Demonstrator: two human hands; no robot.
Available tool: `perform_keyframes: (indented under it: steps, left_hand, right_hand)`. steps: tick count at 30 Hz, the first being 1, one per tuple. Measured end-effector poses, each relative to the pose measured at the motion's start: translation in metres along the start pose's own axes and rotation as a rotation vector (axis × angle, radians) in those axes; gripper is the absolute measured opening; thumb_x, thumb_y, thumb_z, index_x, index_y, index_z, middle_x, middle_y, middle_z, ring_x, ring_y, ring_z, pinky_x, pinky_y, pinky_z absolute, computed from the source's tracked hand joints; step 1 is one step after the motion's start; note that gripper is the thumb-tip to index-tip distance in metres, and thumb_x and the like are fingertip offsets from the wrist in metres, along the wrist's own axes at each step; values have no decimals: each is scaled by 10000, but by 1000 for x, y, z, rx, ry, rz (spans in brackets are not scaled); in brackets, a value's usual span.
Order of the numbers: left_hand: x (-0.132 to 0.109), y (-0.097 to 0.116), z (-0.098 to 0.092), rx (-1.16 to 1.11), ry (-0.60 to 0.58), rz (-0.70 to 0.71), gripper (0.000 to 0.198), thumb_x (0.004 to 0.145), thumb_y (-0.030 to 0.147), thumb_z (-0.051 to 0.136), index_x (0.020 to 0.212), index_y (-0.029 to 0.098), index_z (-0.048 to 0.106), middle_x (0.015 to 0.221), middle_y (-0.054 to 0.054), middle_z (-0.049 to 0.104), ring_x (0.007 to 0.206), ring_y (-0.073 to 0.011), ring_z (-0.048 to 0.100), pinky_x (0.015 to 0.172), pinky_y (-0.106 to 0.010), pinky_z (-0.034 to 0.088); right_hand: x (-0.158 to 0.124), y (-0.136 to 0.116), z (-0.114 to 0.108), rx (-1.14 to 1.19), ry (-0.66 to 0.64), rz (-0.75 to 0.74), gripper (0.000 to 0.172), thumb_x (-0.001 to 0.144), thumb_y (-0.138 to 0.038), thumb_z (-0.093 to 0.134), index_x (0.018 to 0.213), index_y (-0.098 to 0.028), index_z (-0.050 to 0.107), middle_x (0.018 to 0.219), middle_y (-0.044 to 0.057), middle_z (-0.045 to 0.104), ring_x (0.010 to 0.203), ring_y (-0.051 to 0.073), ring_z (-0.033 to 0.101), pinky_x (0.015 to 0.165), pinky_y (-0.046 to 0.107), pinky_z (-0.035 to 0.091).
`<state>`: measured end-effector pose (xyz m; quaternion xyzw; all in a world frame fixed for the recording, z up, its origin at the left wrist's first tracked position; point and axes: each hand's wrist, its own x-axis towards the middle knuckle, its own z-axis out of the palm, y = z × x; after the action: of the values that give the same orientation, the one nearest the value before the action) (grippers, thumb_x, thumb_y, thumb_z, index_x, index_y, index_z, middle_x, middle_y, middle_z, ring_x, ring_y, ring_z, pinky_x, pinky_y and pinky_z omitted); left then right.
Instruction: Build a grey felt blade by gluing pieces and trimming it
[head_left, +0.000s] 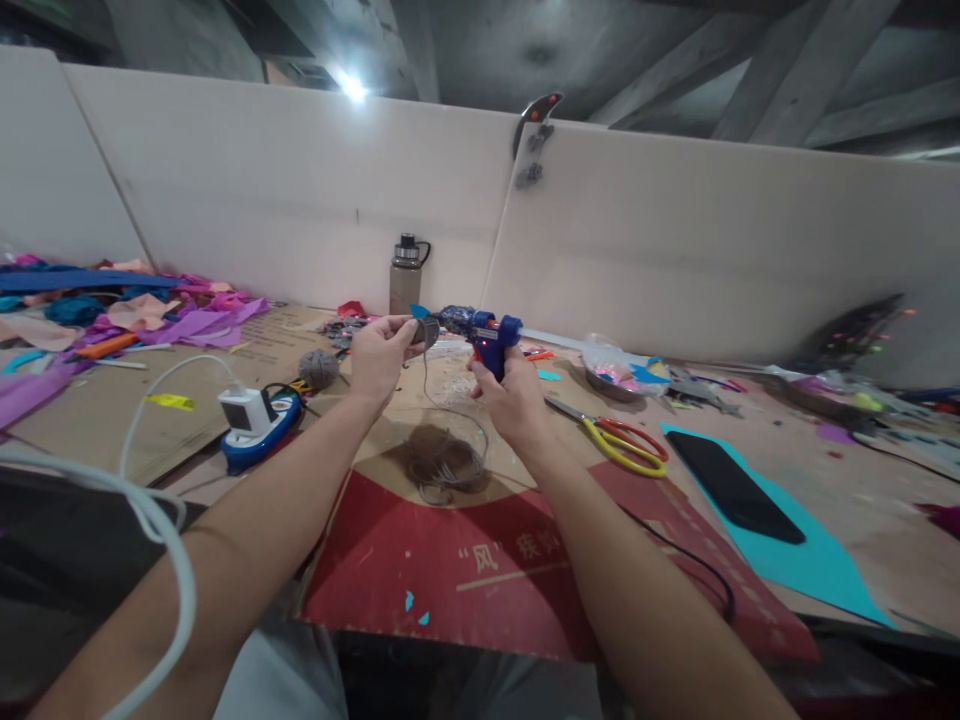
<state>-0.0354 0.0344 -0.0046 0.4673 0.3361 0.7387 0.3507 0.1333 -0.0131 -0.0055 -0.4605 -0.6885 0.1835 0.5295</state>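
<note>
My right hand [511, 398] is closed round the grip of a blue hot glue gun [491, 338], its nozzle pointing left. My left hand [381, 355] pinches a small grey-wrapped piece with a blue tip [424, 326] right at the nozzle. A thin grey cord [431, 395] hangs from that piece down to a loose tangle of cord [442, 462] on the cardboard below. Both hands are held above the table, close together.
Yellow-and-red scissors [626, 441] lie right of my hands, then a black phone [731, 487] on teal paper [814, 560]. A power strip with white charger [255, 420], grey yarn ball [319, 367] and bottle [406, 273] stand left and behind. Coloured scraps [135, 315] pile far left.
</note>
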Motion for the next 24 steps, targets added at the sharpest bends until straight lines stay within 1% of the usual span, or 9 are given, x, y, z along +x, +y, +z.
perform_keyframes:
  steps: [4, 12, 16, 19, 21, 24]
  left_hand:
    - [1, -1, 0, -2, -5, 7, 249, 659, 311, 716, 781, 102, 657, 696, -22, 643, 644, -113, 619, 674, -301, 578]
    - [0, 2, 2, 16, 6, 8, 227, 666, 300, 710, 775, 107, 661, 677, -15, 641, 621, -101, 613, 654, -273, 577]
    - [-1, 2, 1, 13, -2, 10, 213, 671, 294, 709, 775, 113, 663, 685, -16, 645, 635, -103, 618, 656, -270, 576]
    - [-2, 4, 2, -14, 7, -22, 186, 677, 267, 703, 765, 109, 659, 699, -25, 651, 633, -99, 619, 639, -253, 569]
    - [-3, 6, 2, -58, 16, -69, 159, 689, 246, 694, 754, 108, 649, 712, -30, 655, 641, -100, 627, 654, -257, 566]
    - [-3, 9, 3, -126, 38, -159, 113, 710, 206, 676, 738, 111, 621, 693, -32, 649, 635, -108, 638, 692, -292, 570]
  right_hand:
    - [-1, 2, 1, -36, 9, -40, 259, 813, -310, 497, 1025, -169, 546, 788, 63, 627, 558, 143, 555, 587, 291, 426]
    - [0, 2, 0, -74, 25, -32, 231, 814, -305, 495, 992, -168, 549, 770, 63, 620, 602, 169, 565, 611, 313, 430]
    - [0, 0, 0, -25, 4, -26, 219, 817, -308, 489, 984, -172, 529, 715, 27, 587, 527, 146, 541, 553, 295, 429]
    - [1, 0, -2, 54, 11, -11, 214, 812, -314, 491, 977, -180, 515, 725, 10, 573, 500, 125, 528, 513, 275, 435]
    - [2, 2, -3, 104, 32, 21, 204, 794, -320, 509, 946, -185, 514, 763, 7, 570, 500, 111, 523, 496, 263, 444]
    - [7, 10, -6, 215, 61, 159, 187, 749, -313, 536, 887, -190, 506, 786, -4, 553, 495, 93, 505, 466, 250, 459]
